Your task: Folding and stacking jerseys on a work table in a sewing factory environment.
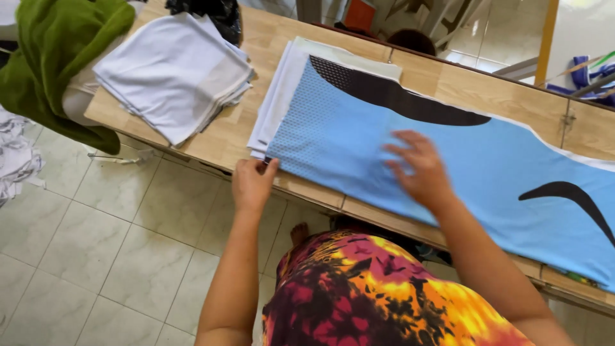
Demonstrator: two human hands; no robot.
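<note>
Blue fabric panel (448, 166) runs lengthwise rightward from left hand (253, 182), which pinches its near corner; right hand (419, 170) rests flat, fingers spread, mid-panel.

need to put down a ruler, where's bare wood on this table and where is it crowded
Bare wood shows between the folded white stack and the blue fabric, and along the far table edge beyond the blue piece. The near edge is crowded: the left hand pinches the blue corner and the right hand presses flat.

The fabric panel (359, 141) is light blue with black curved shapes. The folded stack (173, 74) is white, the heaped cloth (57, 45) green. The table (506, 93) is pale wood.
</note>
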